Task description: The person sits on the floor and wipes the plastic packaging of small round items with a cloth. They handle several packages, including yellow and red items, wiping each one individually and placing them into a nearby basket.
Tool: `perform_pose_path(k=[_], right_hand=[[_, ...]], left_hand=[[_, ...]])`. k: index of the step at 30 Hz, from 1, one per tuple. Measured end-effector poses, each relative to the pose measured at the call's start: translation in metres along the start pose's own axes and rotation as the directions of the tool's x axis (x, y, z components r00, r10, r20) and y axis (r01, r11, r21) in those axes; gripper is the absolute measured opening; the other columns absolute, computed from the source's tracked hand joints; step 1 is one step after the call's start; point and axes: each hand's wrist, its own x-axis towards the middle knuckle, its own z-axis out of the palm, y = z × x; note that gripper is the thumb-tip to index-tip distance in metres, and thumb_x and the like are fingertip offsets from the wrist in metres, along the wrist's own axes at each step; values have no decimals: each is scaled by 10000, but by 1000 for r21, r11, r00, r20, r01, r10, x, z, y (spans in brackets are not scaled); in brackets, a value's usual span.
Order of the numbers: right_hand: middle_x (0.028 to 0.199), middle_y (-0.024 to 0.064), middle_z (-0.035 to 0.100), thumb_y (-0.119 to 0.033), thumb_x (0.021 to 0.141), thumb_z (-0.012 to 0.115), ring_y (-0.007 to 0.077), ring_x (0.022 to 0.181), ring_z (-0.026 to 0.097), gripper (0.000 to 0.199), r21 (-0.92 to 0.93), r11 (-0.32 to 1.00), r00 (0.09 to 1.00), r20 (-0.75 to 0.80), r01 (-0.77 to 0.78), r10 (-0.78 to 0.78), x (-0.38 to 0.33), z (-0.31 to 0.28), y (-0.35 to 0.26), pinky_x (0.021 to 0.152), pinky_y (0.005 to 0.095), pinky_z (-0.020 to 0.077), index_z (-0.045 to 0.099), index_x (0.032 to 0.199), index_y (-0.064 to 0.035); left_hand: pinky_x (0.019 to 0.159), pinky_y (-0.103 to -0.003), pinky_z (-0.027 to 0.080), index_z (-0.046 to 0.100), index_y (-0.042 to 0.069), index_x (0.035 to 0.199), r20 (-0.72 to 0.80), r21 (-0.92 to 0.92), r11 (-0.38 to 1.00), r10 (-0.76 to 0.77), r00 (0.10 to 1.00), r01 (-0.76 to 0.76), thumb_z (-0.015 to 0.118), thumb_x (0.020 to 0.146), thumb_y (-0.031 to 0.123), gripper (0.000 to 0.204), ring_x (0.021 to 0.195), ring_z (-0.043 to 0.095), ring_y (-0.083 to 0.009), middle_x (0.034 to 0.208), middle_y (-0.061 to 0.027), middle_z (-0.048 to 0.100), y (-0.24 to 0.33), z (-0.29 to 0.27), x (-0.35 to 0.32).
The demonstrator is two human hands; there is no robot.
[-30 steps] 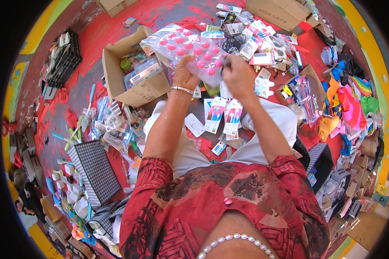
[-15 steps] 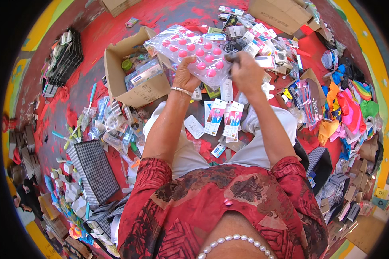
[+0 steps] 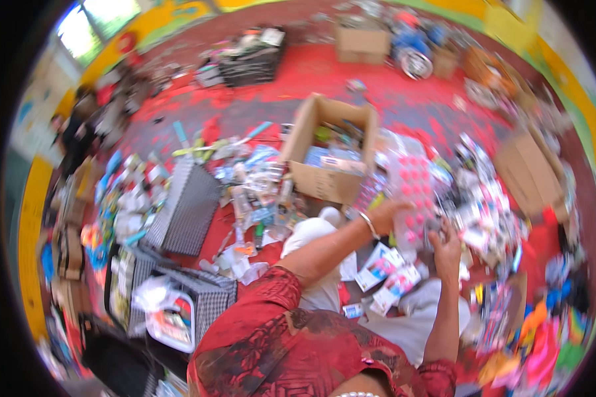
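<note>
A clear plastic pack with rows of round pink pieces [image 3: 414, 180] hangs upright over my lap. My left hand [image 3: 389, 215] grips its left edge, thumb and fingers closed on the plastic. At the lower right edge of the pack is my right hand [image 3: 446, 246], its fingers bent round a small dark grey thing [image 3: 436, 230] too blurred to name. An open cardboard box [image 3: 328, 182] holding mixed packaged goods stands just left of the pack. Below the pack, printed cards with pink and blue pictures [image 3: 380, 264] lie between my legs.
To the left stands a houndstooth bin [image 3: 187, 210], with small white boxes [image 3: 134, 202] beyond it. Nearer is a second patterned bin with a white-rimmed container [image 3: 172, 324]. Loose packages [image 3: 487, 212] pile up at the right, beside a tipped carton [image 3: 530, 169] and bright cloth [image 3: 543, 354].
My view has swung left and up, showing more of the room's left side and far wall. The pink-dotted pack now stands more upright; both hands remain at it.
</note>
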Motion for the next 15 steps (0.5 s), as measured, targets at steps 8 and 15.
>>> perform_pose_path(k=[8,15], right_hand=[[1245,171,523,-364,753,679,250,1150,497,722,18,995,953,289,-97,88,18,14,11,967,338,374,420,1318,4],[1028,156,586,-400,675,724,190,881,574,767,343,912,953,271,-224,132,32,8,51,770,300,456,474,1253,37]], left_hand=[[914,-504,384,342,198,1371,-153,362,866,-311,938,346,481,844,516,630,1181,454,-275,1351,-84,415,-8,-10,2],[785,-349,503,407,90,1315,-114,450,869,-171,979,204,293,756,780,895,933,569,-182,1170,-96,545,-9,15,32]])
